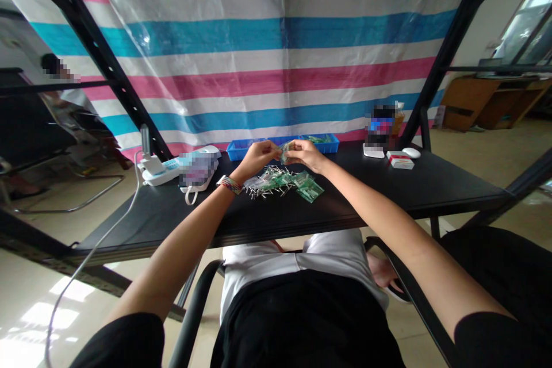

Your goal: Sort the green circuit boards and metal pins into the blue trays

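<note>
My left hand (257,158) and my right hand (305,154) meet above the black table (431,187), fingers pinched together on a small green part (285,152) held between them. Just below the hands lies a pile of green parts with thin metal pins (276,181), and a few flat green pieces (309,188) sit at its right. A beaded bracelet circles my left wrist (230,184).
A blue tray (241,149) holding green parts stands behind the hands. At the left are a white power strip with a cable (155,173) and a blurred pouch (197,171). At the right lie a red-and-white box (401,161) and a white mouse (411,152). Another person sits far left.
</note>
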Motion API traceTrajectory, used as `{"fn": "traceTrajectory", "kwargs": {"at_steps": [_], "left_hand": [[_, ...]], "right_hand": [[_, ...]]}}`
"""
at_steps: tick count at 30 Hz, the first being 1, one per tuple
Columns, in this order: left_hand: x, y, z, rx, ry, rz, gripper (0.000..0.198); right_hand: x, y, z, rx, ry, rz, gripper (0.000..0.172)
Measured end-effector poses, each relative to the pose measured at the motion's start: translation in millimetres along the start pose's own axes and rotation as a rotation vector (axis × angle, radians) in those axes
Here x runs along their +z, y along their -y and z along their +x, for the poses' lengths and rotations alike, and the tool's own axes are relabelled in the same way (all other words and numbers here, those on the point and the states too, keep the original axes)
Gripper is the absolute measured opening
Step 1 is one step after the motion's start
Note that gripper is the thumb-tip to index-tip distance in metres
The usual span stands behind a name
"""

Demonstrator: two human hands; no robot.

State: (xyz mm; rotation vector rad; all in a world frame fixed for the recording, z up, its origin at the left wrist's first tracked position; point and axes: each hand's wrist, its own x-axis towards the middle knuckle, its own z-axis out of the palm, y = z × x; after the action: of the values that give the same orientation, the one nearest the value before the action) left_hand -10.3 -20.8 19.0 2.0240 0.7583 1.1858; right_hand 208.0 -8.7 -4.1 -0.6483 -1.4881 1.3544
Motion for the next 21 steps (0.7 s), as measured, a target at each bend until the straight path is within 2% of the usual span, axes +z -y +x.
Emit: {"fn": "traceTrajectory", "kwargs": {"at_steps": [5, 8, 10, 13, 16, 21], "left_hand": [[1.4, -3.7, -3.1, -0.019, -0.015, 0.061, 0.032], [0.7, -7.6, -5.0, -0.042, -0.012, 0.177, 0.044], [0.7, -9.2, -5.3, -0.094, 0.032, 0.187, 0.052], [2.3, -8.5, -3.6, -0.22, 0.104, 0.016, 0.055], [5.4, -6.2, -1.2, -0.308, 0.088, -0.182, 0.055], [10.7, -7.7, -3.5, -0.279, 0.014, -0.249, 0.048]], "right_hand": [[1.5, -1.9, 0.0, -0.025, -0.025, -0.025, 0.043], [3.3, -1.7, 0.5, -0.074, -0.063, -0.041, 0.044], [4.0, -1.0, 1.2, -0.112, -0.095, -0.046, 0.045], [3.9, 1.3, 1.9, -0.164, -0.133, -0.069, 0.044], [3.6, 4.8, 0.8, -0.248, -0.157, -0.109, 0.039], [5.5, 8.6, -3.1, -0.251, -0.141, -0.144, 0.029]]}}
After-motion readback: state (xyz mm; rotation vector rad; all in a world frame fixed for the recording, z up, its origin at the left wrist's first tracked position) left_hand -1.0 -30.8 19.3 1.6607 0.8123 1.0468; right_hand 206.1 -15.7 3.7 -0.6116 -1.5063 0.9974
